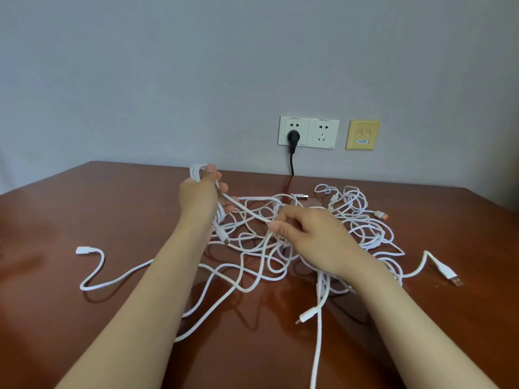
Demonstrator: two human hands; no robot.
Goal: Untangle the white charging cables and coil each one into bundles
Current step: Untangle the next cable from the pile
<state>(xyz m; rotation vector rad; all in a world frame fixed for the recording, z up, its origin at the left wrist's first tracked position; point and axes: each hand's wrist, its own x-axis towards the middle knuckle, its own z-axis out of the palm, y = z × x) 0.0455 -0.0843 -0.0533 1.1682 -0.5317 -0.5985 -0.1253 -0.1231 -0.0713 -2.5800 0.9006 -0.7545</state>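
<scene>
On brown table (70, 318): tangle of white cables (254, 256) sprawls between and under both forearms. Left hand (200, 193) raised, fingers curled round small coil (196, 172) of loops. Right hand (311, 237) pinches taut strand (247, 208) running from coil (thumb against fingertips). USB plug (452, 278) lies at far right.

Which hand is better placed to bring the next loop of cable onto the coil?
The right hand. It pinches the free strand that runs to the coil, so it can likely guide the next loop. The left hand is occupied, gripping that coil above the table.
</scene>
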